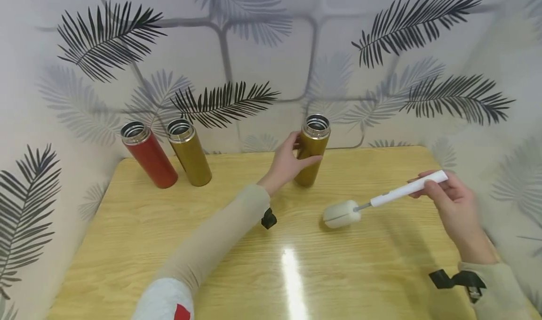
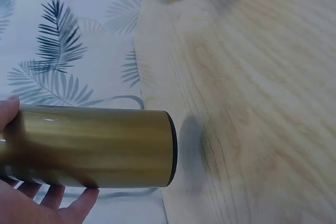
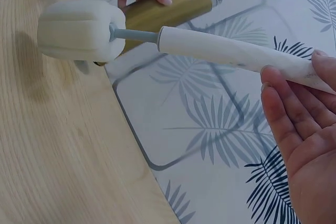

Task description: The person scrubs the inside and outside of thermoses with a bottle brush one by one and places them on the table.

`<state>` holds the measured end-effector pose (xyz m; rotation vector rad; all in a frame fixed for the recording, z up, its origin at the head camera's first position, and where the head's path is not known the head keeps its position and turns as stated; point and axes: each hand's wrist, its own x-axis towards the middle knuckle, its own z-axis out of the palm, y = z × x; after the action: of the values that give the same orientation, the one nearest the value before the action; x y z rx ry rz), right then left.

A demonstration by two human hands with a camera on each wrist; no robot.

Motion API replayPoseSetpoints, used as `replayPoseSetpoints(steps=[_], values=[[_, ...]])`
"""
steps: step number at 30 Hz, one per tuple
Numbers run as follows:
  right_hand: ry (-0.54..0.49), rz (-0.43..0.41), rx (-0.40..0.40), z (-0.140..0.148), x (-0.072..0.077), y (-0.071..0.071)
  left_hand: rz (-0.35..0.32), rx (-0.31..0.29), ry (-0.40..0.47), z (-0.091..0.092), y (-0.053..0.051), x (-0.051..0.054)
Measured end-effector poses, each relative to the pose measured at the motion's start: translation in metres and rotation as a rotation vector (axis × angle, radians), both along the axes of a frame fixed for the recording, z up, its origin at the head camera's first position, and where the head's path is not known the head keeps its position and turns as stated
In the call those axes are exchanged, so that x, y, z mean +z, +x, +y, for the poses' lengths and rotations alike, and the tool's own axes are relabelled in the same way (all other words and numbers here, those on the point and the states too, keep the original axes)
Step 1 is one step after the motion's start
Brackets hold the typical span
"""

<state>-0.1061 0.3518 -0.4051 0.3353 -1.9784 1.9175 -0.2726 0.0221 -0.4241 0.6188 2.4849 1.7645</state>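
Observation:
My left hand (image 1: 285,164) grips a gold thermos bottle (image 1: 312,162) around its side, fingers behind and thumb across the front. The bottle has no lid, and its steel mouth faces up. In the left wrist view, the bottle's base (image 2: 172,150) is near the table with a shadow beside it; I cannot tell whether it touches. My right hand (image 1: 459,207) holds a sponge bottle brush (image 3: 210,45) by its white handle, between thumb and fingers. The pale sponge head (image 1: 342,214) points left, above the table, in front of the bottle and to its right.
A red thermos bottle (image 1: 154,160) and another gold one (image 1: 192,157) stand lidless at the table's back left. The wooden table (image 1: 237,273) meets a wall covering (image 1: 271,56) with dark leaf prints along its back edge.

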Motion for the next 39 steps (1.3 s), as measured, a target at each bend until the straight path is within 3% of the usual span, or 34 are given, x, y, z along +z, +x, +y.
replayPoseSetpoints(steps=[9,16,22,31,35,39], values=[[-0.156,0.123,0.154,-0.008,-0.004,-0.007,-0.016,-0.039,-0.010,-0.041,0.040,0.003],[-0.145,0.129,0.154,-0.016,-0.003,-0.013,-0.075,-0.038,0.021,-0.069,0.068,-0.003],[-0.136,0.122,0.151,-0.023,-0.003,-0.016,-0.099,-0.036,0.057,-0.084,0.086,-0.011],[-0.128,0.127,0.134,-0.030,0.000,-0.021,-0.100,-0.051,0.047,-0.089,0.098,-0.020],[-0.108,0.112,0.077,-0.034,0.007,-0.024,-0.089,-0.057,0.045,-0.089,0.100,-0.022],[-0.159,0.191,0.031,-0.040,0.022,-0.029,-0.084,-0.060,0.047,-0.089,0.102,-0.024]])
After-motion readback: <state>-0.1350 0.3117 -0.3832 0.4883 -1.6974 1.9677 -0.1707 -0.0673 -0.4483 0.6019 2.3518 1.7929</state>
